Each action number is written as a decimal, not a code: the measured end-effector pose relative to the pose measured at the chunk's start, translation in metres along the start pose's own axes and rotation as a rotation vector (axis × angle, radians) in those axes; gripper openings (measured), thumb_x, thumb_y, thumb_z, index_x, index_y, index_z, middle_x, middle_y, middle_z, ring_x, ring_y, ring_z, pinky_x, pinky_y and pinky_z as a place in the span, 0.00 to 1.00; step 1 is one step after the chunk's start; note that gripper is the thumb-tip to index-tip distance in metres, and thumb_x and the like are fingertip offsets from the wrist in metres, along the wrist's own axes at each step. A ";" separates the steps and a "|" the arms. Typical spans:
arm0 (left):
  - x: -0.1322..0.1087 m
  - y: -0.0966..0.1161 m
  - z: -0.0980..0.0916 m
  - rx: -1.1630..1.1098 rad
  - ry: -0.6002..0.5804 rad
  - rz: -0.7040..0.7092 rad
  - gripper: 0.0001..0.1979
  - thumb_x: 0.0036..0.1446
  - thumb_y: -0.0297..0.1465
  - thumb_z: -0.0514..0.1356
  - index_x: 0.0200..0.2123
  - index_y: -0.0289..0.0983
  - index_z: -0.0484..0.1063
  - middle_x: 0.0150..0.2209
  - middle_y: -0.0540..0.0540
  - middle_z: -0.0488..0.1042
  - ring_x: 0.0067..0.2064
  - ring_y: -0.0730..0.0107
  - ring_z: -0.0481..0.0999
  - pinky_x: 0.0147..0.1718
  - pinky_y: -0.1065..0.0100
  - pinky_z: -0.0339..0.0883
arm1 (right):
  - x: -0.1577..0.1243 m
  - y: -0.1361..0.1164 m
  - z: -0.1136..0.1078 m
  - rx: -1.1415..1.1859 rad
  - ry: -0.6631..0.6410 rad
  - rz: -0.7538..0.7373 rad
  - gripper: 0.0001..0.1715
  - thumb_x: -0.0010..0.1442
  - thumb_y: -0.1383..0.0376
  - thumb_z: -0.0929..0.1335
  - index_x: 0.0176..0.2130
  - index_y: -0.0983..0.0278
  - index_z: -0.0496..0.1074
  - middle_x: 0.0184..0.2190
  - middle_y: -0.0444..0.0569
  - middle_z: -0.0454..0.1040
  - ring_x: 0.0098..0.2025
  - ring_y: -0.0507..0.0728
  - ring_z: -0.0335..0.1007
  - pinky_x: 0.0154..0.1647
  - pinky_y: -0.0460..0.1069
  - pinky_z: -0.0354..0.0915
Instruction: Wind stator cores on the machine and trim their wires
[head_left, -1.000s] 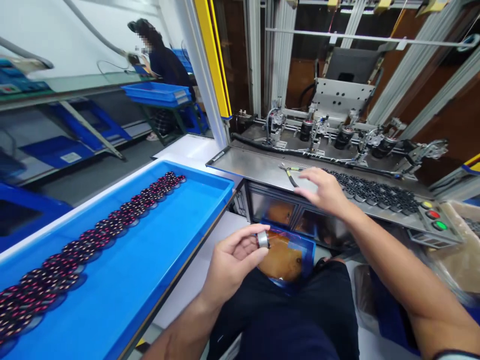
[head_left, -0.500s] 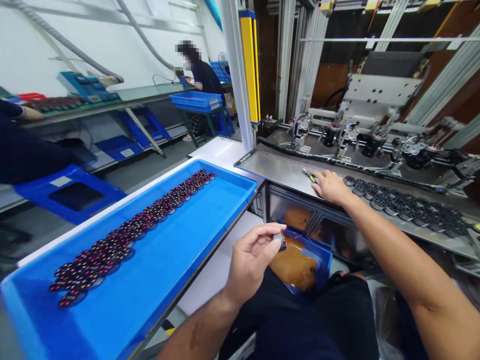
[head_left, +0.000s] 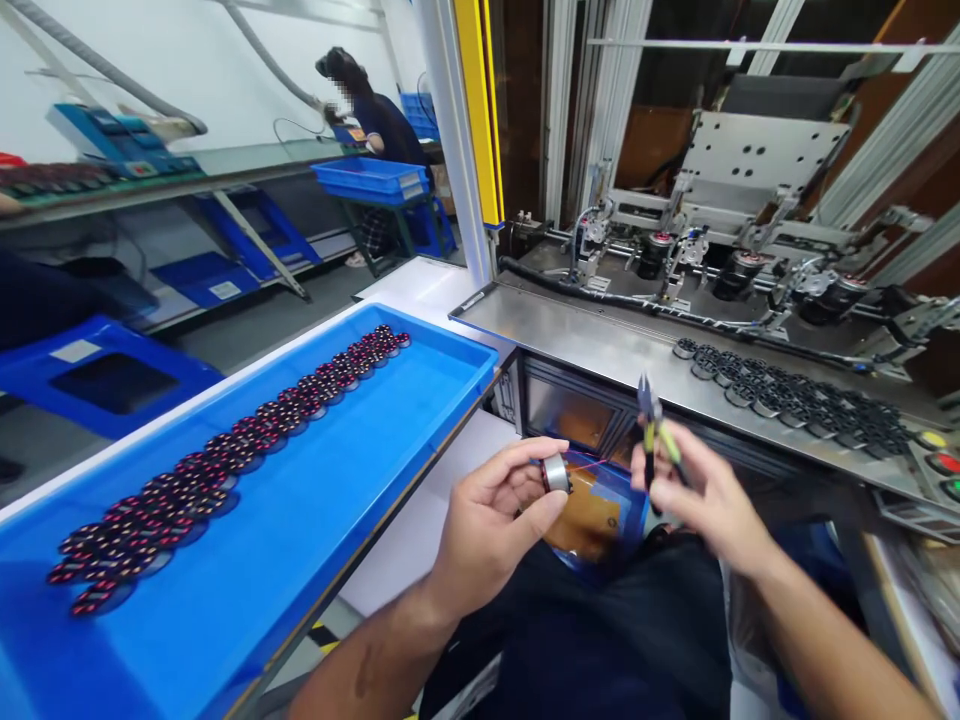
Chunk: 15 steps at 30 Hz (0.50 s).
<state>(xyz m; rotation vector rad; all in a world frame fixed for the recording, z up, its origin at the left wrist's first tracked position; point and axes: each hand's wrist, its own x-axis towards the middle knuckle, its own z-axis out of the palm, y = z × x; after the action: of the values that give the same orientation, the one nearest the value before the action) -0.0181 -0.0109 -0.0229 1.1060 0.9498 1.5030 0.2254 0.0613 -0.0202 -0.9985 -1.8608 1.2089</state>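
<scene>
Between the thumb and fingers of my left hand [head_left: 491, 525] is a small round motor stator [head_left: 556, 473], with a silvery side and dark edges. Thin reddish wire [head_left: 592, 464] runs out from it to the right. My right hand [head_left: 701, 495] grips a pair of cutting pliers [head_left: 652, 430] by its yellow-and-black handles, jaws pointing up. The pliers are apart from the stator. Below both hands, a blue bin [head_left: 636, 515] with a brownish bottom sits near my lap.
To my left, a long blue tray [head_left: 352, 480] holds rows of dark-and-red wound parts [head_left: 255, 435]. Many black parts [head_left: 795, 400] lie on the metal ledge [head_left: 570, 335] before a machine [head_left: 757, 170]. A yellow post [head_left: 480, 110] stands at its corner. Another person [head_left: 382, 120] sits at the far bench.
My right hand has picked the pliers up off the metal ledge and brought them back near my left hand. The stator has turned in my left fingers. My view has shifted slightly.
</scene>
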 end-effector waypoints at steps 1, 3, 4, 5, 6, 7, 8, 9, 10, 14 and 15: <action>0.001 0.000 0.002 0.016 0.009 0.029 0.17 0.56 0.25 0.68 0.50 0.41 0.78 0.52 0.42 0.78 0.46 0.67 0.81 0.47 0.73 0.76 | -0.026 0.001 0.013 0.038 -0.022 0.002 0.31 0.62 0.56 0.70 0.62 0.57 0.62 0.40 0.49 0.75 0.39 0.55 0.76 0.40 0.49 0.74; 0.002 -0.002 0.007 0.039 0.014 0.083 0.17 0.55 0.24 0.68 0.49 0.41 0.79 0.53 0.42 0.77 0.47 0.66 0.81 0.46 0.73 0.77 | -0.068 0.006 0.034 0.019 -0.028 -0.019 0.33 0.63 0.62 0.70 0.64 0.55 0.59 0.41 0.48 0.75 0.39 0.55 0.77 0.45 0.50 0.75; 0.002 -0.002 0.009 0.047 0.006 0.097 0.17 0.55 0.24 0.68 0.48 0.42 0.80 0.52 0.42 0.77 0.47 0.66 0.81 0.46 0.72 0.77 | -0.083 0.008 0.042 -0.019 -0.029 -0.029 0.35 0.63 0.65 0.69 0.65 0.53 0.57 0.42 0.49 0.76 0.41 0.55 0.78 0.47 0.52 0.75; 0.003 -0.003 0.012 0.052 -0.006 0.103 0.18 0.55 0.23 0.68 0.49 0.42 0.80 0.52 0.43 0.77 0.47 0.66 0.81 0.46 0.72 0.77 | -0.093 0.010 0.048 -0.068 -0.026 -0.044 0.37 0.63 0.67 0.69 0.66 0.52 0.56 0.44 0.50 0.76 0.43 0.56 0.78 0.49 0.53 0.75; 0.003 -0.004 0.014 0.056 -0.021 0.103 0.18 0.55 0.23 0.68 0.49 0.43 0.80 0.52 0.43 0.78 0.48 0.65 0.81 0.47 0.72 0.77 | -0.099 0.012 0.051 -0.123 -0.024 -0.063 0.40 0.62 0.68 0.69 0.67 0.51 0.54 0.47 0.52 0.77 0.47 0.58 0.78 0.51 0.55 0.75; 0.003 -0.005 0.017 0.057 -0.037 0.100 0.19 0.55 0.22 0.68 0.49 0.44 0.79 0.52 0.44 0.78 0.49 0.65 0.81 0.47 0.72 0.77 | -0.102 0.012 0.052 -0.176 -0.020 -0.088 0.42 0.60 0.69 0.69 0.68 0.51 0.54 0.51 0.54 0.76 0.52 0.60 0.77 0.54 0.58 0.73; 0.003 -0.005 0.019 0.058 -0.051 0.096 0.19 0.55 0.22 0.68 0.49 0.45 0.79 0.52 0.44 0.78 0.49 0.65 0.81 0.48 0.72 0.77 | -0.102 0.012 0.052 -0.222 -0.012 -0.122 0.44 0.59 0.70 0.69 0.69 0.51 0.53 0.54 0.55 0.75 0.56 0.63 0.74 0.58 0.60 0.72; 0.003 -0.006 0.021 0.057 -0.063 0.095 0.20 0.56 0.22 0.67 0.50 0.45 0.79 0.52 0.45 0.78 0.50 0.65 0.81 0.49 0.71 0.77 | -0.100 0.011 0.052 -0.256 -0.004 -0.156 0.46 0.58 0.71 0.69 0.69 0.51 0.53 0.57 0.56 0.74 0.60 0.64 0.72 0.60 0.62 0.69; 0.002 -0.006 0.023 0.055 -0.072 0.095 0.20 0.56 0.22 0.67 0.50 0.46 0.79 0.52 0.45 0.78 0.50 0.65 0.81 0.50 0.71 0.77 | -0.097 0.009 0.051 -0.271 0.004 -0.190 0.47 0.57 0.71 0.69 0.70 0.52 0.53 0.58 0.56 0.73 0.62 0.65 0.70 0.62 0.63 0.68; 0.000 -0.004 0.024 0.057 -0.095 0.098 0.20 0.56 0.21 0.67 0.50 0.45 0.79 0.52 0.45 0.78 0.51 0.65 0.81 0.52 0.70 0.76 | -0.087 0.003 0.051 -0.191 0.005 -0.234 0.46 0.56 0.73 0.67 0.70 0.55 0.54 0.52 0.55 0.76 0.56 0.62 0.74 0.59 0.59 0.71; -0.001 -0.003 0.024 0.060 -0.096 0.097 0.20 0.56 0.21 0.67 0.50 0.45 0.79 0.52 0.45 0.78 0.50 0.65 0.81 0.51 0.70 0.76 | -0.086 0.002 0.052 -0.159 -0.006 -0.225 0.45 0.57 0.73 0.66 0.69 0.55 0.55 0.50 0.55 0.77 0.54 0.62 0.75 0.57 0.58 0.72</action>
<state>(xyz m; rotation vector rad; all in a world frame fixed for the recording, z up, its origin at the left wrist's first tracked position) 0.0059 -0.0101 -0.0194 1.2716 0.8907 1.4937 0.2208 -0.0344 -0.0513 -0.8416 -2.0381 0.9449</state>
